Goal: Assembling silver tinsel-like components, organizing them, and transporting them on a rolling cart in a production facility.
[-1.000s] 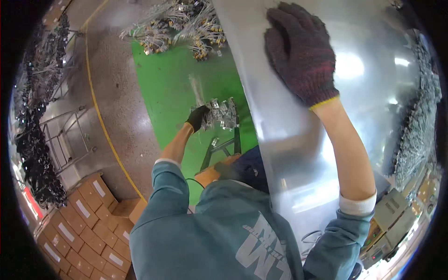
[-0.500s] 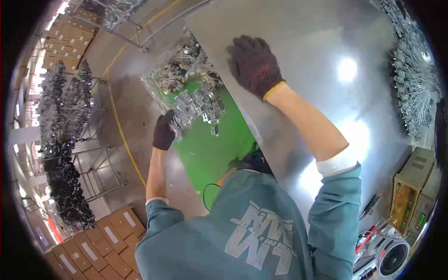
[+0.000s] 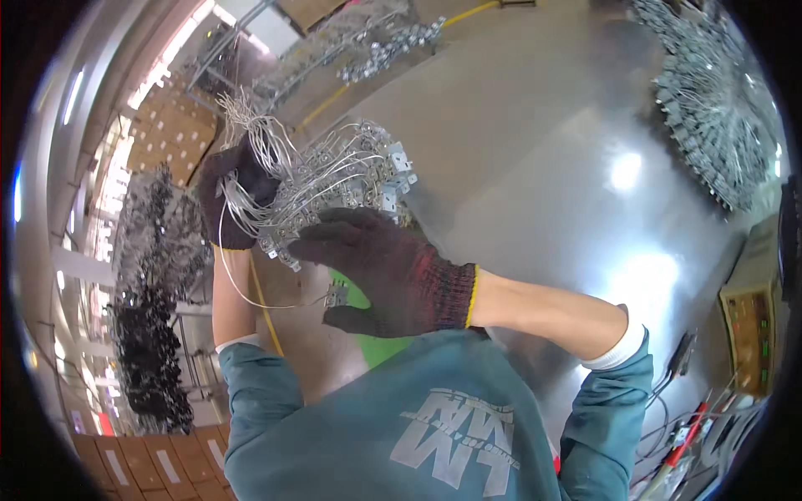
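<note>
A bundle of thin white wires with silver metal connectors [image 3: 338, 171] hangs in front of me on the left. My left hand [image 3: 238, 188], in a dark knitted glove, is closed round the wires, with loose ends sticking out above it. My right hand [image 3: 380, 271], in a dark glove with a yellow cuff edge, lies across the front of the bundle. Its fingers are stretched out and its thumb is apart from them; whether the fingertips touch the bundle I cannot tell. One wire droops below, with a small metal connector [image 3: 336, 296] beside the right thumb.
A shiny metal table [image 3: 535, 159] stretches ahead and right. On its far right lies a large heap of similar wired connectors [image 3: 710, 117]. An instrument box [image 3: 748, 334] stands at the right. Racks with hanging black parts [image 3: 150, 342] and cardboard boxes [image 3: 171, 129] are on the left.
My left hand has lifted the wire bundle up from the low left. My right hand has left the tabletop and come down and left to the bundle. The view has shifted.
</note>
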`<state>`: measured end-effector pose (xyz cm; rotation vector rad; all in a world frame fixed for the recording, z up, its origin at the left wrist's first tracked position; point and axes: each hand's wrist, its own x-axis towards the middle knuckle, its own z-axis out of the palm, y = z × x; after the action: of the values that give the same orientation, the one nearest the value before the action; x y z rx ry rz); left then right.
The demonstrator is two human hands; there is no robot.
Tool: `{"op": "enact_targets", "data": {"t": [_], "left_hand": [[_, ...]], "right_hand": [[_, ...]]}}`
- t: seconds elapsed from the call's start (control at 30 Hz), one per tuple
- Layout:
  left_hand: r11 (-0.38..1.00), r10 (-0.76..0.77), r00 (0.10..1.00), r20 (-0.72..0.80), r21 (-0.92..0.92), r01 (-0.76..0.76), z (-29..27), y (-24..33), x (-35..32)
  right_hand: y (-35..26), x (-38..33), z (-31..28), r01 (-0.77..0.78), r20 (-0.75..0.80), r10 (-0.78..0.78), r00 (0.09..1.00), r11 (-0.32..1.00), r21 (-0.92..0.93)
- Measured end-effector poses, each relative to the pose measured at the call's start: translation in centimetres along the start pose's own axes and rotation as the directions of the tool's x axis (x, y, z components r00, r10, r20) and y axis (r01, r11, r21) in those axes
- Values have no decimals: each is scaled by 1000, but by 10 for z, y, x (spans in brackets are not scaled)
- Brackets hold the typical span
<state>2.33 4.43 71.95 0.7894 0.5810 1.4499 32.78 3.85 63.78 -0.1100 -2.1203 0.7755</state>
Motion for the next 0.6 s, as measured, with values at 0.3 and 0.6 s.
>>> {"op": "enact_targets", "data": {"t": [0.3,0.6], "left_hand": [[983,-83,995,60,167,72,162,-46,49],[592,-513,759,400,805,-23,251,-178,130]], "right_hand": [[-56,-40,-143,-249,-506,14,863,882,-400],[-44,-107,-204,-350,-419,155,895,826,-442]]}}
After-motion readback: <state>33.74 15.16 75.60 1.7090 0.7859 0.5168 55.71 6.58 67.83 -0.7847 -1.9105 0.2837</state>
